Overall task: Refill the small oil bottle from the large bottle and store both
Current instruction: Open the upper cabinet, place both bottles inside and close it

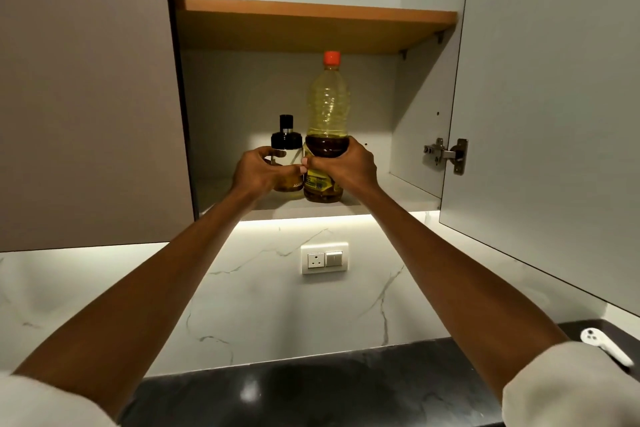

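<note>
Both bottles stand side by side on the bottom shelf point(398, 196) of an open wall cabinet. The small oil bottle point(286, 144) has a black pump top and a pale label; my left hand point(258, 172) is wrapped around its body. To its right, touching it, is the large plastic oil bottle point(327, 107) with an orange cap, holding dark oil in its lower part. My right hand point(346, 166) grips it around the middle, over its yellow label. My thumbs nearly meet between the bottles.
The cabinet door point(540, 114) hangs open at the right with a metal hinge point(446, 152). A wooden upper shelf point(311, 22) sits above the orange cap. Below are a marble backsplash with a wall socket point(324, 258), a dark counter point(311, 388) and a white controller point(604, 347).
</note>
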The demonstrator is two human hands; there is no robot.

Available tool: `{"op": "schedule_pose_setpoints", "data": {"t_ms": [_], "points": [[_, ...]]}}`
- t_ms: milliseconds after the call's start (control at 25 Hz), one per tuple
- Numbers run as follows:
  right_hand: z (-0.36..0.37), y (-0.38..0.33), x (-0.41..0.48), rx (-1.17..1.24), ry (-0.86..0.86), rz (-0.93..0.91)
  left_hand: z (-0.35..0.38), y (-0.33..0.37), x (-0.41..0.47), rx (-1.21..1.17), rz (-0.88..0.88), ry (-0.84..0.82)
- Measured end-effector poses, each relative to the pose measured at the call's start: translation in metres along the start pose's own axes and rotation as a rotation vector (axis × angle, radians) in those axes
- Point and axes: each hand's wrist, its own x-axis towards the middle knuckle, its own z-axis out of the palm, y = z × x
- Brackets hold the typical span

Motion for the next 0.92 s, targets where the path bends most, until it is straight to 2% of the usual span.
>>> {"op": "schedule_pose_setpoints", "data": {"t_ms": [280,440,920], "points": [[0.027,0.005,0.019,0.007,-0.006,-0.012,0.000,-0.024,0.022,-0.017,-0.015,0.004],[0.037,0.011,0.029,0.013,-0.009,0.015,-0.002,-0.034,0.035,-0.038,-0.027,-0.051],[0.070,0.041,0.076,0.064,-0.012,0.047,0.014,-0.058,0.093,0.031,-0.189,-0.042]]}}
